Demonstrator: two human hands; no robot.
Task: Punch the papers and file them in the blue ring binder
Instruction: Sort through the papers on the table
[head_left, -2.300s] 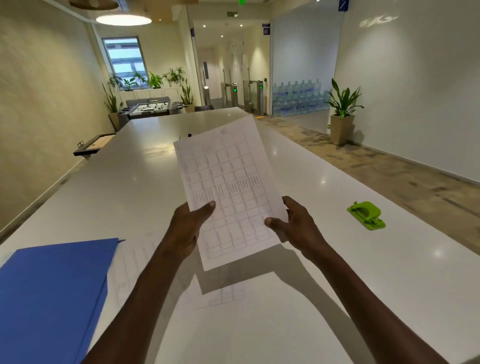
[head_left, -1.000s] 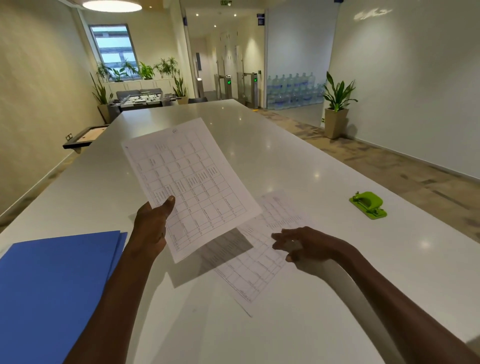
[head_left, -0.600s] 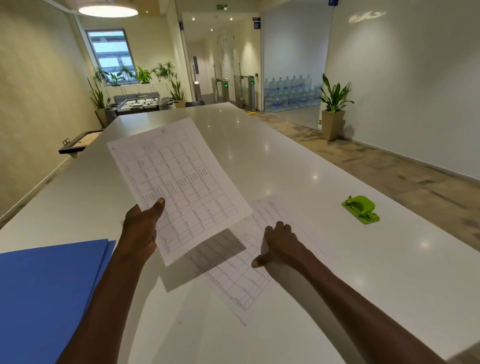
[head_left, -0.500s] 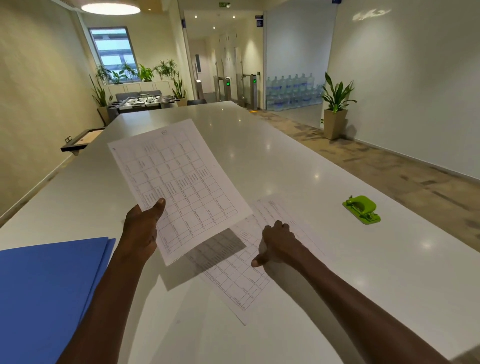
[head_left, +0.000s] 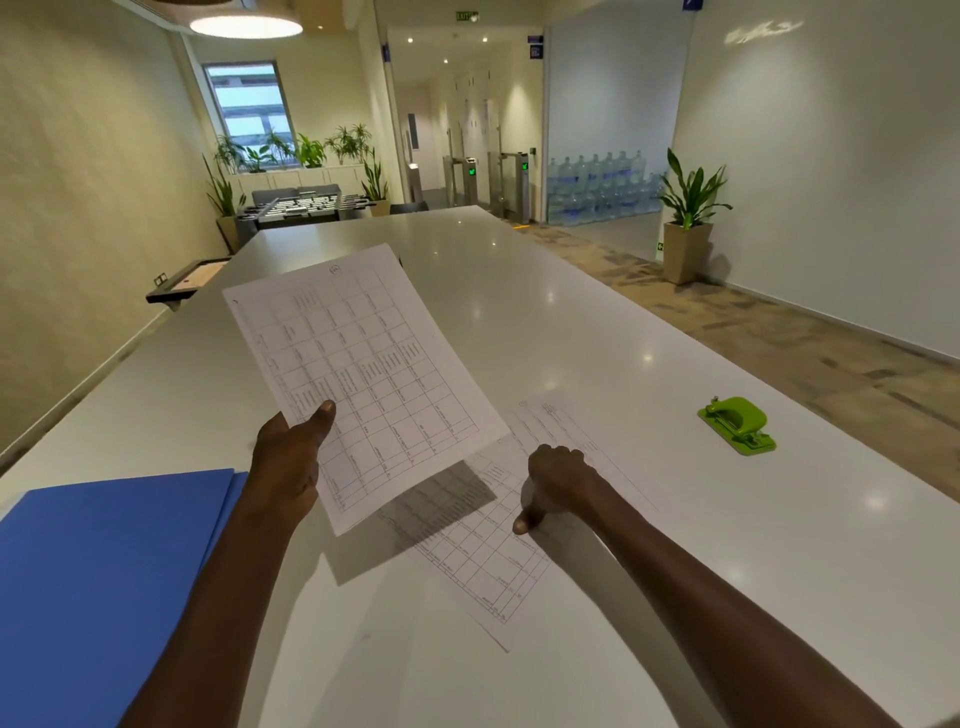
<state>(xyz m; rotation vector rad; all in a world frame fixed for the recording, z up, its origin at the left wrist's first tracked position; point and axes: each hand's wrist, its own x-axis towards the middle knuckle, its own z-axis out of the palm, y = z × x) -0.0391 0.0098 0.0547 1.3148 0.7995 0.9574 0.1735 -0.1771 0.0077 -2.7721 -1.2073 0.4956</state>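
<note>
Holding a printed sheet (head_left: 363, 374) up off the table, the left hand (head_left: 288, 460) pinches it near its lower left edge, thumb on the printed face and the other fingers hidden behind. Against the picture from two seconds back, the right hand (head_left: 556, 480) has let go of that sheet and come down onto a second sheet (head_left: 483, 551) lying flat on the white table (head_left: 571, 322); its fingers are curled, knuckles up, thumb pointing down at the paper (whether it actually pinches the sheet I cannot tell). In the last half second little has changed: both hands sit much where they were, and the raised sheet is tilted the same way, its shadow falling on the flat one.

A blue ring binder (head_left: 98, 582) lies closed at the near left of the table, just beside the left forearm. Well apart on the right, near the table's edge, sits a green hole punch (head_left: 737, 423), untouched.

The table is long, glossy and white, with ceiling lights reflected in it. Beyond it stand a foosball table (head_left: 306, 205), potted plants under a window (head_left: 249, 106), a potted plant (head_left: 688, 218) by the right wall, entry gates with green lights, and stacked water bottles (head_left: 597, 189) behind glass.
</note>
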